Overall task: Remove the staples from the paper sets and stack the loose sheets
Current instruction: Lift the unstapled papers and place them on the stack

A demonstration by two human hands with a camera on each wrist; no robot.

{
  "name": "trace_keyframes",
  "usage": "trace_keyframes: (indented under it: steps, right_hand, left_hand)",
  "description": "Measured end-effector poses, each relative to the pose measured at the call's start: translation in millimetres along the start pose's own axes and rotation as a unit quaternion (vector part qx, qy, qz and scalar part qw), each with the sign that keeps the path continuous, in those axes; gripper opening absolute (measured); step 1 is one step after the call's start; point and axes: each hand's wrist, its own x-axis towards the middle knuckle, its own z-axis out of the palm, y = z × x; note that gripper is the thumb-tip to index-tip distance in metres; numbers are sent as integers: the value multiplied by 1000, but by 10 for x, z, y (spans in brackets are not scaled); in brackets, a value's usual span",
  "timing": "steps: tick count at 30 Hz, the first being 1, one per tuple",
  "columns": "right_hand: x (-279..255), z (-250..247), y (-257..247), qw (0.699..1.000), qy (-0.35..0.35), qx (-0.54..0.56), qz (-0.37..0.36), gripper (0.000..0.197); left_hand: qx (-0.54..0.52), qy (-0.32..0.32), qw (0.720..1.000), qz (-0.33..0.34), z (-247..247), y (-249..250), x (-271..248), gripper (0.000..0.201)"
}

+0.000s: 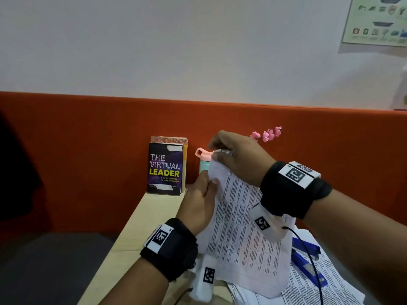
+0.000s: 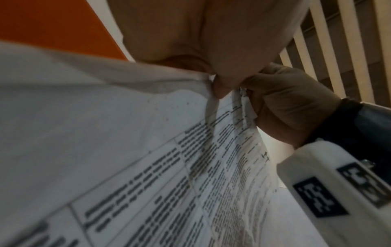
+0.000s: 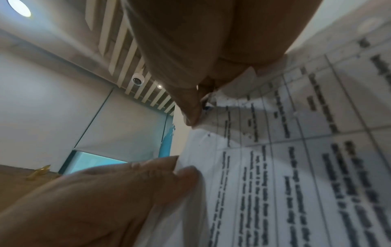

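A stapled paper set [image 1: 242,227] printed with tables is held up, tilted, over the desk. My left hand [image 1: 212,182] pinches its left edge near the top, thumb in front. My right hand [image 1: 220,154] is curled at the top corner, and a small silvery metal tool [image 1: 224,151] shows between its fingers. The left wrist view has the left thumb [image 2: 219,88] on the paper set [image 2: 148,167], beside the right hand [image 2: 281,108]. In the right wrist view the right fingertips [image 3: 192,115] meet the corner of the paper set [image 3: 296,167], above the left hand [image 3: 180,170]. The staple is hidden.
A blue stapler [image 1: 306,260] lies on a pile of printed sheets [image 1: 330,289] at the lower right. A book [image 1: 165,170], a pink-capped bottle [image 1: 203,160] and pink flowers [image 1: 266,134] stand against the orange partition [image 1: 88,139]. The beige desk [image 1: 143,227] ends at the left.
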Motion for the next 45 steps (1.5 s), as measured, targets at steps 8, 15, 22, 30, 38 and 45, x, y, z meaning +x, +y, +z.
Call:
trace_keyframes:
  steps: [8,15,22,30,38,45]
  right_hand:
    - [-298,-333,498,946,154,127,254,98]
    - [-601,38,711,853,58,439,276,39]
    - [-590,-55,764,861,170,422,229,48]
    - [-467,-326,722,960,129,-246,33,74]
    - [-320,-201,385,937,5,-348,26,54]
    - [-187,-77,267,963,-36,-268,16,36]
  left_hand:
    - [-70,114,983,-130,-255,-113,74,23]
    - [-110,106,980,-124,-156,-32,86,33]
    - [-28,118,990,-67,-152,-45,157,31]
    - [-21,110,992,-54,11,-58,129,33]
    - [-58,122,988,-68,121,2,53,29]
    - [-48,132,989,-51,172,-11,45,25]
